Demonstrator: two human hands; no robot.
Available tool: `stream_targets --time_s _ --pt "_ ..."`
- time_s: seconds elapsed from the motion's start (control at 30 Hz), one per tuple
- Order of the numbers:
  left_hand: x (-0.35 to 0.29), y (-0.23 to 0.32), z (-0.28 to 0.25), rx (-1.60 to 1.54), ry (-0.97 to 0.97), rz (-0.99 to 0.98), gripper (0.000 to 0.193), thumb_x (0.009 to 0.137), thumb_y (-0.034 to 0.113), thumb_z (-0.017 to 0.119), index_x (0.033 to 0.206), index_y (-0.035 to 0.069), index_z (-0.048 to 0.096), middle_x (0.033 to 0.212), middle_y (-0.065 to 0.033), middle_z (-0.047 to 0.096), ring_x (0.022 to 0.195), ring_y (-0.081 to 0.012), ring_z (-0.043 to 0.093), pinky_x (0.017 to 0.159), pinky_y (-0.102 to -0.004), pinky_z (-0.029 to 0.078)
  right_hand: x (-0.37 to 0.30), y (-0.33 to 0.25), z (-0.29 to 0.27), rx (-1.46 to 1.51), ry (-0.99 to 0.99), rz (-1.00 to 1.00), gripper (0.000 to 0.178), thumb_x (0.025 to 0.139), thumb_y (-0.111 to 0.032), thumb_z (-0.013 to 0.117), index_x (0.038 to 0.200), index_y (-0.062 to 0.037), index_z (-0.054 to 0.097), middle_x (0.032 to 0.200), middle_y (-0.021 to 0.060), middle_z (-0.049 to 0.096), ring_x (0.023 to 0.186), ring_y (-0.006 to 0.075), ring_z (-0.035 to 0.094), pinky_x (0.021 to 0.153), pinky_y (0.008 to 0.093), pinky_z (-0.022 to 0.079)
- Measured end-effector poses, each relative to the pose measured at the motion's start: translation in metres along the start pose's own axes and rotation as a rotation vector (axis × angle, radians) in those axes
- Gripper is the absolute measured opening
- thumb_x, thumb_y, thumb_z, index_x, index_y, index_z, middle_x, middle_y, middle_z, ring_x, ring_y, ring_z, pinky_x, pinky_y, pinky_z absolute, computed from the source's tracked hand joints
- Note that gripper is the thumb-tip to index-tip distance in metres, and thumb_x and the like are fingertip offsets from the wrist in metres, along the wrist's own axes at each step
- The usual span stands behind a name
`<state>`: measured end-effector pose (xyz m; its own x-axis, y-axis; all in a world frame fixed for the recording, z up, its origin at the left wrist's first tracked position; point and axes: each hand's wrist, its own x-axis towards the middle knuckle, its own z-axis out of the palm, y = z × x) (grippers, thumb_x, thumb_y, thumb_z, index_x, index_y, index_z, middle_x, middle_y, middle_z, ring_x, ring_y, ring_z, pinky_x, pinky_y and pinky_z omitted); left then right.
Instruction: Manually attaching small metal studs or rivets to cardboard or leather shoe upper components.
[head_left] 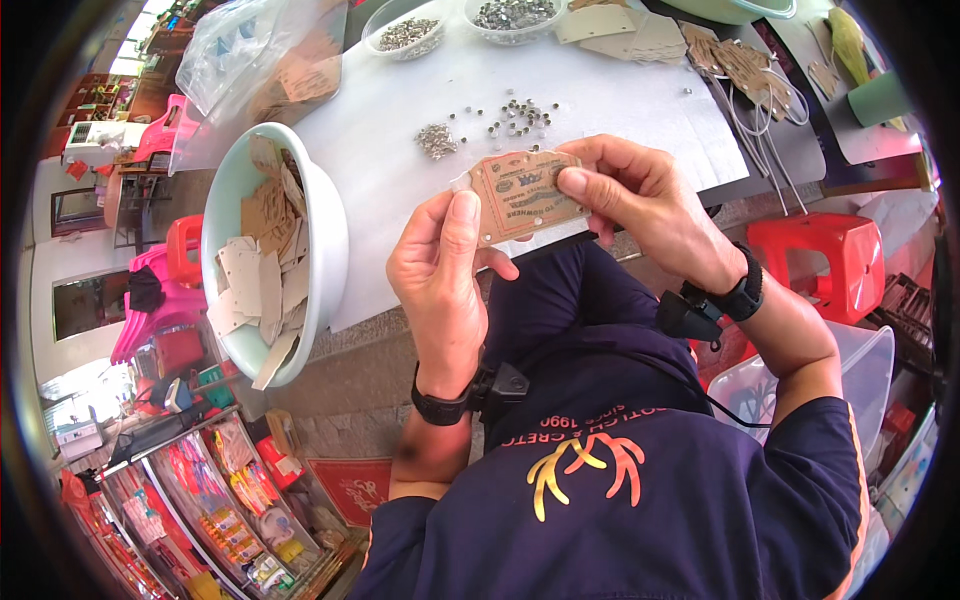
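Both my hands hold up a brown printed tag (522, 205) with a shaped edge and small holes, over the near edge of the white-covered table (375, 135). My left hand (440, 260) grips the tag's left end between thumb and fingers. At its right end, my right hand (645, 195) pinches it, thumb on the printed face. The fingers behind the tag are partly hidden. Just beyond it lie a small heap of silver metal bits (436, 141) and several scattered round metal caps (522, 117).
At left, a pale green basin (335, 225) holds many loose tags. Two clear tubs (385, 52) of metal pieces stand at the far edge, beside stacked pale tags (625, 38). Corded tags (745, 75) lie at the right. A red stool (820, 255) stands below.
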<state>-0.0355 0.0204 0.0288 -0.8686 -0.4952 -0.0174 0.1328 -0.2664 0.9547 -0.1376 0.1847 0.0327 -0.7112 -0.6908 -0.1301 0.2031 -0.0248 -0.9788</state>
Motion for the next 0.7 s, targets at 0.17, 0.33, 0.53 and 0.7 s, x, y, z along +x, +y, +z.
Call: stream_targets --time_s 0.17,0.33,0.53,0.7 --pt "0.002 0.000 -0.004 -0.015 0.033 0.031 0.020 0.097 0.017 0.058 0.104 0.000 0.063 0.093 -0.0116 0.069 0.072 -0.0207 0.069 0.047 -0.0246 0.049 0.005 0.005 -0.012 0.198 0.193 -0.021 0.025 0.096 -0.024 0.062 0.109 -0.0030 0.066 0.079 -0.0030 0.059 0.065 0.0028 0.052 0.058 0.0190 0.044" --pt "0.004 0.002 -0.007 -0.034 0.066 0.021 0.019 0.096 0.017 0.058 0.103 -0.001 0.063 0.093 -0.0115 0.069 0.072 -0.0224 0.069 0.047 -0.0246 0.049 0.010 0.010 -0.035 0.354 0.280 -0.055 0.021 0.096 -0.025 0.061 0.104 -0.0058 0.065 0.076 -0.0034 0.059 0.063 0.0031 0.052 0.058 0.0185 0.043" --pt "0.006 -0.002 -0.009 -0.048 0.061 0.002 0.021 0.096 0.014 0.058 0.108 -0.004 0.059 0.093 -0.0124 0.068 0.075 -0.0212 0.069 0.050 -0.0246 0.052 0.002 0.014 -0.035 0.446 0.204 0.083 0.020 0.097 -0.023 0.059 0.103 -0.0039 0.064 0.077 -0.0022 0.061 0.062 0.0039 0.054 0.055 0.0182 0.044" --pt "0.008 -0.003 -0.011 -0.015 0.095 0.029 0.022 0.096 0.014 0.058 0.110 -0.003 0.059 0.096 -0.0131 0.068 0.077 -0.0210 0.069 0.050 -0.0246 0.053 0.000 0.012 -0.027 0.403 0.203 0.119 0.022 0.100 -0.025 0.054 0.101 -0.0045 0.062 0.074 -0.0001 0.062 0.061 0.0052 0.058 0.055 0.0192 0.047"
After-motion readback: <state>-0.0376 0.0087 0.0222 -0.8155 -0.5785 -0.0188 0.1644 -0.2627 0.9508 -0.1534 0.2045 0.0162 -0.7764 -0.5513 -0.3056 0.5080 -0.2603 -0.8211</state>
